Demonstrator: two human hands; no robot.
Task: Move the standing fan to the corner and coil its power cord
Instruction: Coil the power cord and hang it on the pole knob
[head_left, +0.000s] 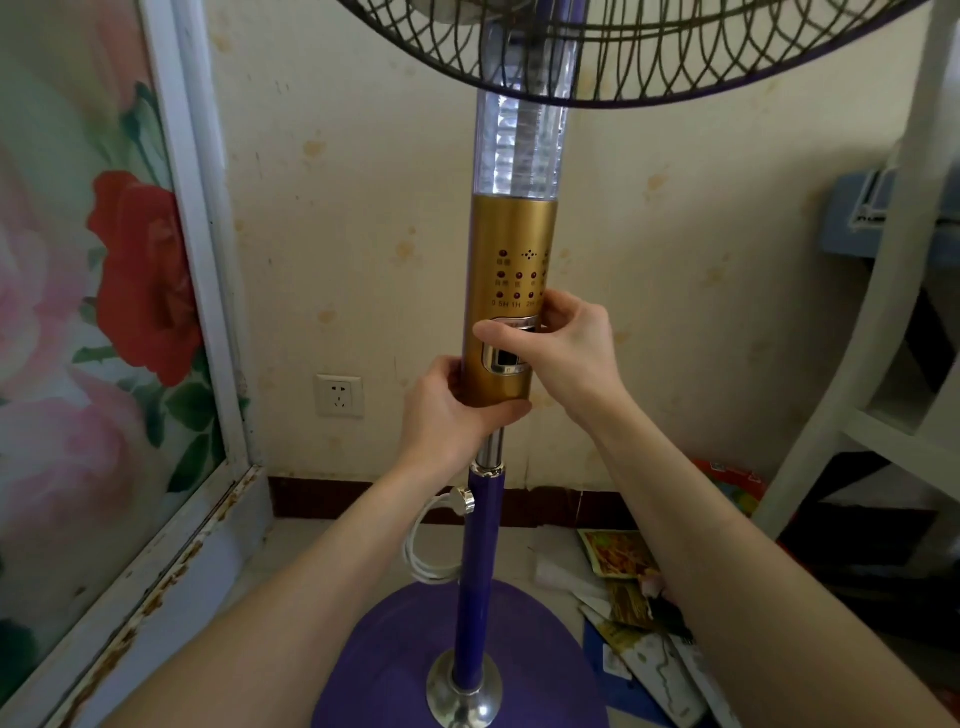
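Observation:
The standing fan stands upright in front of me, close to the wall, with a gold control column (511, 244), a purple pole (480, 545) and a round purple base (384, 660). Its wire grille (649, 47) fills the top of the view. My left hand (447, 410) grips the bottom of the gold column from the left. My right hand (561, 348) grips the column from the right, thumb across the button panel. A white power cord (423, 551) hangs in a loose loop behind the pole, near the height knob (464, 500).
A wall socket (340, 396) sits low on the wall at left. A flower-printed panel in a worn white frame (208, 291) stands on the left. White shelving (883, 364) rises on the right. Packets and papers (639, 608) litter the floor beside the base.

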